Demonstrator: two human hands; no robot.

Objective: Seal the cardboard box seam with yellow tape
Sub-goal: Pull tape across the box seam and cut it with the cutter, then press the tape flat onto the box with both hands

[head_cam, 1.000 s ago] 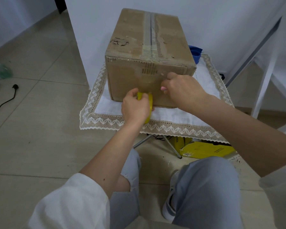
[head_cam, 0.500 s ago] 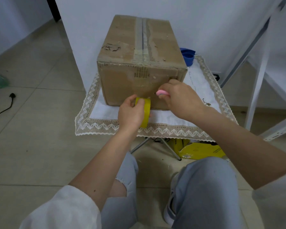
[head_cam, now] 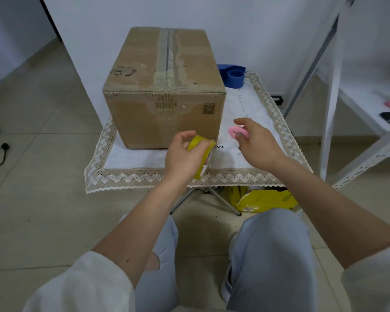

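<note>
Head view, box: the cardboard box (head_cam: 164, 91) sits on the counter (head_cam: 144, 174), closed; old pale tape runs along its top seam (head_cam: 167, 52), no yellow on it yet.
Head view, tape: the yellow tape roll (head_cam: 200, 154) is just in front of the box, off the cloth.
Head view, left hand (head_cam: 182, 158): fingers wrapped around the roll.
Head view, right hand (head_cam: 254, 145): fingers pinching a small pink cutter (head_cam: 238, 131).
Handling: roll looks light and stiff; best held through its rim. The strip will likely be floppy and sticky.

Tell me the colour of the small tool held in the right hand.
Pink. The small tool in the right hand shows best in the head view.
</note>
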